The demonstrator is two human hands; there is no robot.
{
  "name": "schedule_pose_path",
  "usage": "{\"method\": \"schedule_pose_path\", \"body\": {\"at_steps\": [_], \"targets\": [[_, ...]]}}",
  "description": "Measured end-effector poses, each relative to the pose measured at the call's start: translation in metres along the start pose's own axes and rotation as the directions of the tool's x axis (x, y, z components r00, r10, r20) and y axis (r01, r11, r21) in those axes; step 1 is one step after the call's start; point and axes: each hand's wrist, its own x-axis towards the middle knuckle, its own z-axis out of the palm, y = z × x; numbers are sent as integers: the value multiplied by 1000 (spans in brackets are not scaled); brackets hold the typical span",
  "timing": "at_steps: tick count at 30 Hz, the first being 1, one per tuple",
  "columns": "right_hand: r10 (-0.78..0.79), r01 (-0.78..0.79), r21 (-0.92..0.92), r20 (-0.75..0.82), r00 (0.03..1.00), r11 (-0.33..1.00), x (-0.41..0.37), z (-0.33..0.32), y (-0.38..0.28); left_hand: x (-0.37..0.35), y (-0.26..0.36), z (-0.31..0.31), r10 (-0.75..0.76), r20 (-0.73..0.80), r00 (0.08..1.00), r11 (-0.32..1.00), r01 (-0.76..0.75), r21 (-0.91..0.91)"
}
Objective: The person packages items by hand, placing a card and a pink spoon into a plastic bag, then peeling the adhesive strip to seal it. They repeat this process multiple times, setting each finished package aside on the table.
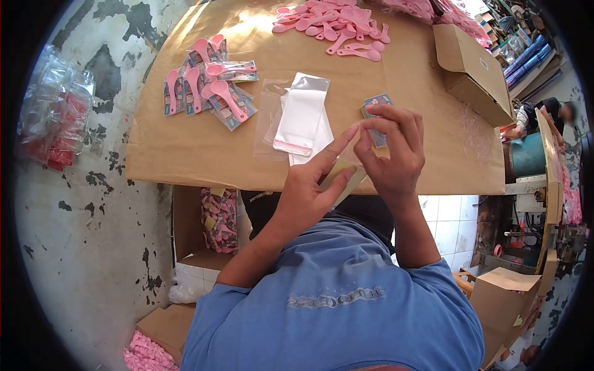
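Observation:
My left hand (317, 185) and my right hand (393, 148) meet over the table's front edge, both pinching a small clear bag (352, 154). A pale yellowish piece shows below the fingers; its details are hard to make out. Just left of my hands lies a stack of clear plastic bags (302, 114) on white sheets. Behind my right hand is a stack of small printed cards (377, 101), partly covered by the fingers. Pink spoons packed with printed cards (226, 102) lie in an overlapping group at the left.
A heap of loose pink spoons (337, 21) lies at the table's far side. An open cardboard box (473, 74) stands at the right. Clear and red packets (65, 117) hang at the left wall. Another person (538, 116) is beyond the table at the far right.

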Motion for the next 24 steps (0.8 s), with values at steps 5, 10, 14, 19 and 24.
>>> {"method": "schedule_pose_path", "body": {"at_steps": [5,10,14,19,24], "targets": [[398,-327,556,-6,918,764,1,-12,22,-1,3,2,-62,4,998,951,60,-303],[682,-238,937,-1,732,257,22,-52,51,2,-3,1,-92,-70,993,857,44,-514],[485,-260,956,165,859,134,4,-67,70,6,-14,3,-33,-132,991,845,-43,-533],[380,-640,759,560,736,122,-23,-55,51,10,-17,8,-12,-202,979,813,-109,-572],[400,-685,608,556,728,402,-31,-22,13,9,-14,9,-7,-191,982,804,-108,-584]]}}
